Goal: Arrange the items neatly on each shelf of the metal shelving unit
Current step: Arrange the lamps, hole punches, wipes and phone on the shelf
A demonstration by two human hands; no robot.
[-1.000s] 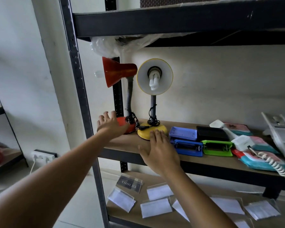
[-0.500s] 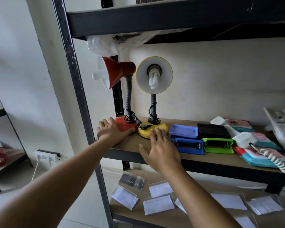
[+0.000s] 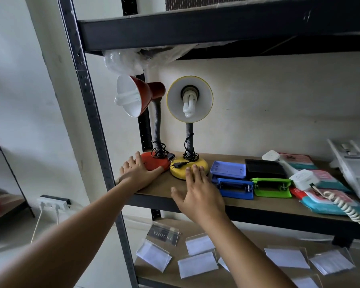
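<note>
Red-shaded gooseneck desk lamp (image 3: 141, 96) and yellow-shaded gooseneck desk lamp (image 3: 189, 98), two lamps in all, are standing side by side at the far left of the brown middle shelf board (image 3: 164, 187) of the dark metal shelving unit (image 3: 89, 113); the left hand (image 3: 138, 173) is lying with fingers spread wide, straight, touching the red round base; the right hand (image 3: 197, 191) is resting open, fingertips on the yellow round base, gripping nothing; to the right, two hole punches are sitting near the front edge, one blue plastic hole punch (image 3: 234, 187) and one green plastic hole punch (image 3: 271, 187); a black flat box (image 3: 264, 168) is lying behind them; on the lower shelf, several clear acrylic card holders (image 3: 197, 265) are lying scattered, too cropped for counting.
</note>
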